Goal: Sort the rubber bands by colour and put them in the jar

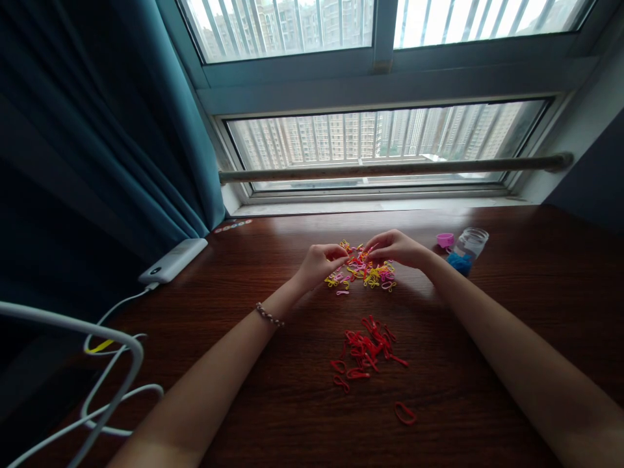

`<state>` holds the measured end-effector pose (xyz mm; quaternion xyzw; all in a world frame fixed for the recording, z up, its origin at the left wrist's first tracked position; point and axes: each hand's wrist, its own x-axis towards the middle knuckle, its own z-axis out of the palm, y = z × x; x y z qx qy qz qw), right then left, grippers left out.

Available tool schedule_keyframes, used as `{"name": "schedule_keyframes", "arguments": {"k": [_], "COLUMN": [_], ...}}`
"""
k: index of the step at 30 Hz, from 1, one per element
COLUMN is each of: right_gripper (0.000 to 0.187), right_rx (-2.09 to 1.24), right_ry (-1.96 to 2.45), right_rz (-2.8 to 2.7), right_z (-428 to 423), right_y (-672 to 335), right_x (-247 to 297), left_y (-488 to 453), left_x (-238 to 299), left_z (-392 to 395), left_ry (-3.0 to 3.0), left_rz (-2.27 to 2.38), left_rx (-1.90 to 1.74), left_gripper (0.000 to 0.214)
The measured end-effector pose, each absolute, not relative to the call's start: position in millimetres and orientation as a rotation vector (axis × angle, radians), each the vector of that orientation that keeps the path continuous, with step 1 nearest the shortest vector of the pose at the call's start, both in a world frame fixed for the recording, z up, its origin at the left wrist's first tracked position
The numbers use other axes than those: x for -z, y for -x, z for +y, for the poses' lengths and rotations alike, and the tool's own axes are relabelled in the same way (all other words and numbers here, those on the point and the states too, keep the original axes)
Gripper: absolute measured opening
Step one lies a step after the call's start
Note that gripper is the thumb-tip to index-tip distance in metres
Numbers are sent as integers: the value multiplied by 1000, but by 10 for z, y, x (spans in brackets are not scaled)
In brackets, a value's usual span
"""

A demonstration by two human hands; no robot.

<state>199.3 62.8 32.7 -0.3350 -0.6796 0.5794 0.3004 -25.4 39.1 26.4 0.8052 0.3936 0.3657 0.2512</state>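
Observation:
A mixed pile of small rubber bands (373, 276), yellow, pink, red and orange, lies on the wooden table. At its left edge is my left hand (316, 265), thumb and fingertips pinched together; whatever is between them is too small to make out. My right hand (396, 249) reaches over the pile's upper right side, its fingers curled down and closed among the bands, tips partly hidden. Nearer to me sits a separate heap of red rubber bands (365, 351). One single red rubber band (404, 413) lies apart, below that heap.
Right of the pile, a clear jar (474, 242) holding blue bands (459, 262) leans behind my right forearm, beside a pink cap (444, 240). A white power bank (174, 261) with looping white cables (121, 351) is at left, near the blue curtain (160, 130). A window sill bounds the table's back.

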Motion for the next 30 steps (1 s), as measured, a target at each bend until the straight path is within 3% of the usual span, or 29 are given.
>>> {"name": "schedule_keyframes", "arguments": {"k": [8,14,19,23,30], "right_gripper": [32,28,26,38,46], "right_rx": [-1561,-1500,-1986,-2346,-2327], "right_ry": [900,982,799,706,661], "right_rz": [-1844,-1750,-1965,-2241,-2302], "right_z": [615,665,551,411,382], "right_y": [-2012,-2104,-2105,-2012,-1932], "right_x": [-349,-328,-465,-600,-618], "left_y": [251,169,167,237,187], "left_x": [-299,-489,-594,-486,-229], "left_z": [371,176,87,232,340], "left_ry": [-2140,-1927,-1784,-1891,-2355], "left_rz": [1024,699,573,799,1233], "left_rx": [-914,-257,127,-37,-453], "left_gripper": [18,15,12,15,20]}}
